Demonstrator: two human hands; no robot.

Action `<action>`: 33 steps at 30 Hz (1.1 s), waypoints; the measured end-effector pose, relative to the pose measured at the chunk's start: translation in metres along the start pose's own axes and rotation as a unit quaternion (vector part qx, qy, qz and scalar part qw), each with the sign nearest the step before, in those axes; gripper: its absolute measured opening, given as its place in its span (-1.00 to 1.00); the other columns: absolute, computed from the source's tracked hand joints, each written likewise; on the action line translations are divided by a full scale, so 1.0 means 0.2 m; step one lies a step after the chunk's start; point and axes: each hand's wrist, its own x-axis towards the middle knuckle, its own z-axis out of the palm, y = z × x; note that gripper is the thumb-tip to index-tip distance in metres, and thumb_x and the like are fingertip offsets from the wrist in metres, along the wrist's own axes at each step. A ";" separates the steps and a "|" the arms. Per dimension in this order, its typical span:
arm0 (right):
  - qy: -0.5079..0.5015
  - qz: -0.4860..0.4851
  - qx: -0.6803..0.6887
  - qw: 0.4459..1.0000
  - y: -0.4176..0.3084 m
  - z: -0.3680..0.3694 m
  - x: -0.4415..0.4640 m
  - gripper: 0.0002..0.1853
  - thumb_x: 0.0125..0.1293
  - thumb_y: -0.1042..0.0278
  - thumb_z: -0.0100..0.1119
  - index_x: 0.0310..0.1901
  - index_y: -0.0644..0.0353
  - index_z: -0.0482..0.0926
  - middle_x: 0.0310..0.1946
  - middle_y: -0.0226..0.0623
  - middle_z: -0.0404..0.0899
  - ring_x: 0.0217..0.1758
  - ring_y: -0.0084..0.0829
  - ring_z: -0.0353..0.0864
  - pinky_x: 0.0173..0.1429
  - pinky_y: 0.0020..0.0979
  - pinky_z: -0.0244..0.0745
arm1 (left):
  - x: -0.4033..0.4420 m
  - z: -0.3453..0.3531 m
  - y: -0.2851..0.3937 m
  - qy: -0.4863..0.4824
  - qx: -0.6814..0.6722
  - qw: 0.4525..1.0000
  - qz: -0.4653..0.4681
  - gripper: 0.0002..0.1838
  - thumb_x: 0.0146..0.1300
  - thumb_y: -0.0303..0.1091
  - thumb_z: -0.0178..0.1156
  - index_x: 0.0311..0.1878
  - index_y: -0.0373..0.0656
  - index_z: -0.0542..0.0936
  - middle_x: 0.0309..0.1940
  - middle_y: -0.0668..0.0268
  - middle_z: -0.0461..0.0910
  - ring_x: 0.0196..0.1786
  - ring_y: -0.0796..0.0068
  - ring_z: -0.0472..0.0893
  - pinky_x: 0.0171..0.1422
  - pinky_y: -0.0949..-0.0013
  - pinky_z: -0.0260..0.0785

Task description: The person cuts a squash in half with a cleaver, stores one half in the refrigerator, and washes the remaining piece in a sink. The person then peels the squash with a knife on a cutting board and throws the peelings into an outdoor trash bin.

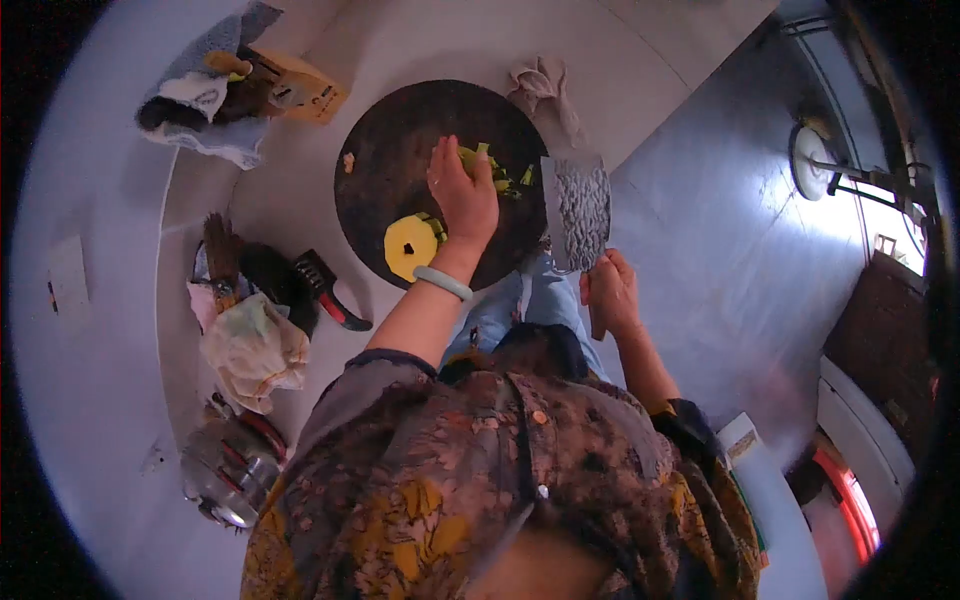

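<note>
A cleaver (580, 212) with a broad, textured blade is upright at the right edge of the round dark chopping board (370, 190). My right hand (612, 292) is closed around its handle. Over the middle of the board, my left hand (464, 205) is open, with its fingers stretched out and thumb apart. Chopped green pieces (505, 180) lie right beside it, partly hidden by the hand; I cannot tell if it touches them. Near my left wrist sits a yellow-fleshed squash piece (408, 250) with a dark hole in its centre. A small pale scrap (348, 162) rests on the board's left side.
A crumpled cloth (543, 90) lies behind the board. To the left are a cardboard box (310, 88) with towels, a black-and-red knife sharpener (335, 290), a beige cloth (255, 345) and a metal pot (230, 470). A white round fan-like stand (810, 163) is at far right.
</note>
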 end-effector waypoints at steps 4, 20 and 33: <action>0.005 0.012 0.036 0.999 0.05 0.04 0.05 -0.73 0.47 0.20 -0.10 -0.34 0.18 0.36 -0.56 -0.27 0.49 -0.63 -0.47 0.47 -0.53 -0.41 0.45 | -0.05 0.06 0.00 -0.001 0.076 0.997 0.028 -0.39 0.39 -0.15 0.08 0.38 -0.33 0.26 0.40 -0.13 0.22 0.51 -0.13 0.11 0.56 -0.15 -0.19; 0.001 -0.027 -0.197 0.980 -0.07 0.46 0.10 -0.77 0.50 0.28 -0.07 -0.29 0.24 0.34 -0.60 -0.23 0.51 -0.57 -0.44 0.61 -0.51 -0.36 0.56 | -0.10 0.05 0.00 -0.021 0.014 0.996 0.085 -0.32 0.36 -0.14 0.12 0.42 -0.32 0.19 0.41 -0.13 0.21 0.51 -0.15 0.11 0.58 -0.15 -0.18; -0.043 -0.094 -0.264 0.959 -0.03 0.54 0.10 -0.80 0.52 0.28 -0.09 -0.26 0.19 0.30 -0.62 -0.24 0.49 -0.65 -0.39 0.54 -0.57 -0.31 0.44 | -0.11 0.02 -0.01 -0.003 -0.062 0.995 0.082 -0.32 0.37 -0.15 0.14 0.41 -0.32 0.19 0.42 -0.17 0.17 0.50 -0.20 0.11 0.56 -0.14 -0.13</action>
